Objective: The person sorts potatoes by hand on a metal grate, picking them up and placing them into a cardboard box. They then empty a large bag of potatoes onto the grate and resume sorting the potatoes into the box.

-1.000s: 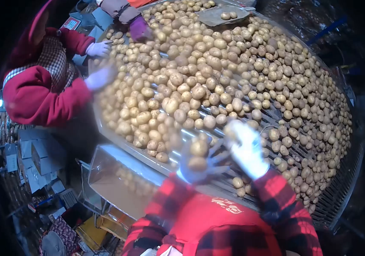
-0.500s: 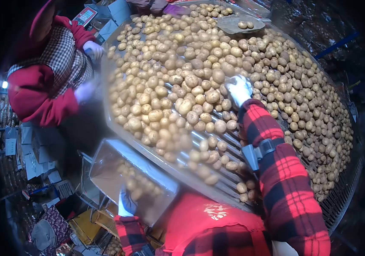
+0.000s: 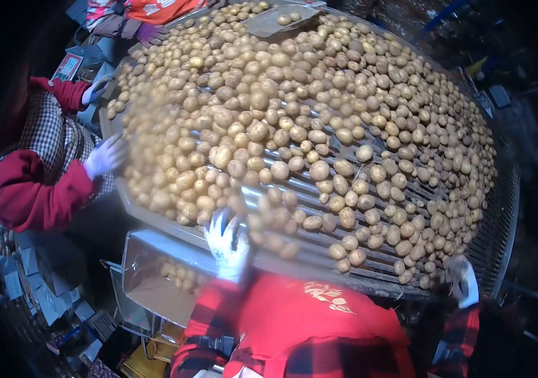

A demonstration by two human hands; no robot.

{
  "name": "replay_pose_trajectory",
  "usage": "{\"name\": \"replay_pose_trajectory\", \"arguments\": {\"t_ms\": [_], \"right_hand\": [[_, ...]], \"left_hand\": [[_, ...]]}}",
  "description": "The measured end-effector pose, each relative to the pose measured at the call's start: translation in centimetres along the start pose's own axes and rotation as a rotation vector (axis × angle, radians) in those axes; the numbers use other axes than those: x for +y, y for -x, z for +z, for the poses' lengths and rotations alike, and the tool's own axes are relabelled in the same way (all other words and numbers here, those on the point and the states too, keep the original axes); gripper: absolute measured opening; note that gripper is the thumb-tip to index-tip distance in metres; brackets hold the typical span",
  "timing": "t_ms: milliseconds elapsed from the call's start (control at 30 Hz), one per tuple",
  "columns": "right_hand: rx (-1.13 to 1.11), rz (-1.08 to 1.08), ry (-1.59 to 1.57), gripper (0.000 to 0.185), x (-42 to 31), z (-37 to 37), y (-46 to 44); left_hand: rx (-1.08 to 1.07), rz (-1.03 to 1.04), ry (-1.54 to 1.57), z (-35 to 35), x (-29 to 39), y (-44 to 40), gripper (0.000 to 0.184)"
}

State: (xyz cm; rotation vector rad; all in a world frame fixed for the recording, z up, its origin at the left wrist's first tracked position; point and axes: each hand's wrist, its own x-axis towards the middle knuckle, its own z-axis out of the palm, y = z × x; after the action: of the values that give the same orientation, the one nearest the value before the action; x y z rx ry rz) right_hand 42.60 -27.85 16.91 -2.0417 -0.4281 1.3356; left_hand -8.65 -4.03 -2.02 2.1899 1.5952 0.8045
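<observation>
Many potatoes [image 3: 257,131] are spread over a large slatted sorting table [image 3: 369,277]. My left hand [image 3: 226,247], in a white glove with dark fingertips, is over the table's near edge, beside the nearest potatoes. Its fingers are apart and nothing shows in them. Below that edge, left of my left hand, hangs a box-like bin [image 3: 155,296] with clear plastic sides and several potatoes [image 3: 181,276] inside. My right hand [image 3: 464,283], also gloved, is at the table's near right corner, close to small potatoes. Its fingers are blurred and dark, so their grip is unclear.
A person in a checked apron [image 3: 45,135] stands at the left, with gloved hands by the table's edge. Another person's purple-gloved hand [image 3: 150,34] is at the far left. A flat scoop [image 3: 281,20] with potatoes lies at the back. Cartons [image 3: 26,258] are stacked lower left.
My left hand has come up from the bin to the table edge. My right hand has moved from the middle of the potatoes to the near right corner. Bare slats now show mid-table; the view has shifted.
</observation>
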Motion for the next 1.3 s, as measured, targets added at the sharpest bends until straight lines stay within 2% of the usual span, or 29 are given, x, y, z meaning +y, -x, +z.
{"name": "replay_pose_trajectory", "arguments": {"t_ms": [33, 67, 100, 133, 167, 200, 233, 267, 333, 367, 467, 533, 567, 600, 633, 667, 700, 733, 767, 833, 900, 933, 967, 1033, 1067, 1167, 1233, 1267, 1300], "right_hand": [[0.057, 0.118, 0.051, 0.036, 4.2, -4.0, 1.8], [-0.032, -0.056, 0.944, 0.046, 12.4, -10.5, 2.2], [0.203, -0.036, 1.520, 0.044, 11.2, -8.3, 4.4], [0.375, -0.042, 1.554, 0.045, 9.5, -5.1, 4.6], [0.549, -0.043, 1.568, 0.047, 7.8, -1.9, 4.9], [0.596, -0.200, 0.983, 0.052, 11.0, -2.6, 1.5], [0.551, -0.294, 0.913, 0.056, 7.5, 2.4, -0.4], [0.537, -0.558, 1.122, 0.053, 3.9, 7.9, -1.8], [0.424, -0.892, 1.152, 0.056, 0.3, 15.9, -7.4], [0.324, -0.998, 1.054, 0.054, -2.5, 20.0, -9.6], [0.238, -1.258, 1.150, 0.041, -6.9, 29.9, -16.7], [0.215, -1.209, 1.281, 0.037, -8.5, 33.9, -20.6], [0.177, -1.093, 1.297, 0.037, -9.5, 35.1, -21.0], [0.133, -0.978, 1.310, 0.038, -10.9, 35.9, -20.4], [0.214, -1.151, 1.144, 0.037, -10.5, 36.4, -20.2], [0.288, -1.194, 1.092, 0.036, -10.1, 37.3, -19.3], [0.194, -1.135, 0.999, 0.036, -10.8, 37.8, -16.4], [-0.122, -1.135, 1.007, 0.038, -11.1, 38.1, -14.3], [-0.082, -1.370, 0.965, 0.041, -9.2, 39.0, -12.7], [-0.141, -1.421, 0.793, 0.047, -7.6, 37.6, -8.5], [-0.256, -1.309, 0.670, 0.056, -6.8, 35.1, -9.2], [-0.293, -1.128, 0.711, 0.059, -6.0, 33.0, -11.3], [-0.076, -1.026, 0.733, 0.058, -6.0, 30.5, -12.9], [0.383, -0.980, 0.960, 0.056, -6.6, 26.3, -17.2], [0.639, -1.029, 1.165, 0.055, -6.6, 24.9, -20.2], [0.606, -1.128, 1.163, 0.051, -5.6, 23.0, -26.9], [0.363, -0.886, 1.228, 0.049, -9.0, 24.9, -24.9], [0.494, -1.099, 1.190, 0.045, -9.1, 26.6, -22.0], [0.298, -1.158, 1.129, 0.042, -9.0, 27.7, -19.5]], "left_hand": [[-0.046, 0.005, -0.066, 0.5, 0.0, 0.3, 0.033], [-0.051, 0.057, -0.134, 0.9, 0.2, 0.6, 0.034], [-0.071, 0.028, -0.132, 0.9, 0.5, 0.5, 0.034], [-0.091, -0.003, -0.129, 0.9, 0.7, 0.3, 0.035], [-0.110, -0.019, -0.129, 1.0, 0.8, 0.2, 0.035], [-0.121, -0.013, -0.128, 1.0, 0.9, 0.4, 0.035], [-0.116, -0.004, -0.134, 1.1, 0.7, 0.3, 0.034], [-0.108, 0.000, -0.143, 1.1, 0.6, 0.2, 0.034], [-0.100, 0.021, -0.151, 1.0, 0.5, 0.3, 0.033], [-0.046, 0.012, -0.103, 1.1, 0.4, 0.4, 0.034], [0.026, -0.093, 0.119, 1.1, 1.2, 0.6, 0.033], [-0.034, -0.281, 0.614, 0.5, 2.9, 0.6, 0.032], [-0.187, -0.370, 0.797, 0.2, 2.9, 0.7, 0.043], [-0.181, -0.373, 0.795, -0.2, 3.9, 0.5, 0.043], [-0.230, -0.489, 1.332, -0.6, 5.8, 0.2, 0.050], [-0.271, -0.589, 1.878, -0.6, 6.9, -0.1, 0.057], [-0.323, -0.992, 2.025, -0.3, 5.9, -0.4, 0.071], [-0.415, -0.899, 2.296, -0.3, 5.4, -0.8, 0.070], [-0.337, -0.666, 2.054, 0.1, 3.9, 0.3, 0.067], [-0.315, -0.800, 2.043, -2.6, 4.5, -0.3, 0.061], [-0.238, -0.917, 1.891, -5.6, 3.2, 0.8, 0.055], [-0.193, -0.990, 1.613, -7.4, 1.0, 2.6, 0.053], [-0.238, -0.828, 1.107, -8.5, -2.1, 5.4, 0.052], [-0.219, -1.089, 0.795, -11.5, -5.4, 7.1, 0.043], [-0.209, -1.029, 0.643, -11.6, -8.1, 9.3, 0.040], [-0.128, -0.927, 0.768, -11.4, -3.5, 5.7, 0.043], [-0.040, -0.841, 0.905, -10.0, 0.3, 2.9, 0.045], [-0.142, -0.856, 1.281, -8.6, 2.9, 1.4, 0.050], [-0.268, -0.920, 1.620, -7.1, 5.5, -0.2, 0.056]]}}
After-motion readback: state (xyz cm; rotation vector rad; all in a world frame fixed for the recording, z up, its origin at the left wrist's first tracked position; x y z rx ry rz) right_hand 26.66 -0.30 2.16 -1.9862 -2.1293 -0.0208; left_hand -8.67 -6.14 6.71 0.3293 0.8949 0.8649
